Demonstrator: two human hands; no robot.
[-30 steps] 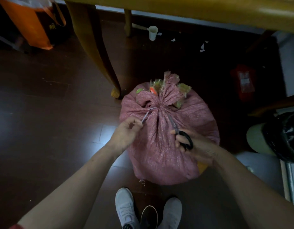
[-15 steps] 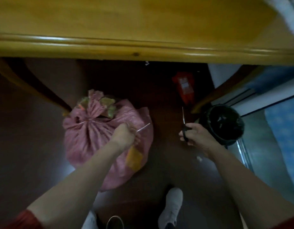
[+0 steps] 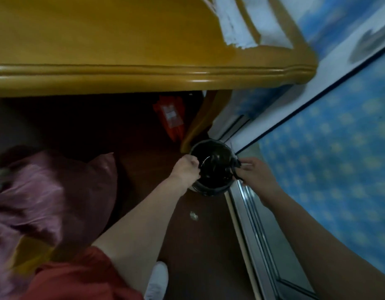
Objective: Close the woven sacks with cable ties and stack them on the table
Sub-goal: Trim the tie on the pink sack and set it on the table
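The pink woven sack (image 3: 46,198) stands on the dark floor at the left, blurred, its tied neck mostly out of frame. My left hand (image 3: 186,169) is at the left rim of a small black bin (image 3: 211,188) and pinches a thin pale cut-off cable tie end (image 3: 205,160) over the bin's opening. At the bin's right rim, my right hand (image 3: 255,174) grips black-handled scissors (image 3: 236,166). The wooden table (image 3: 122,50) fills the top of the view.
A red package (image 3: 172,118) lies under the table beside a table leg (image 3: 200,124). A metal sliding-door track (image 3: 252,215) runs along the right, with blue patterned flooring beyond it. White sheet (image 3: 237,24) on the table's far corner. My white shoe (image 3: 157,280) below.
The view swung right, away from the sack. Both hands moved from the sack to the black bin, the left carrying the cut tie end and the right carrying the scissors.
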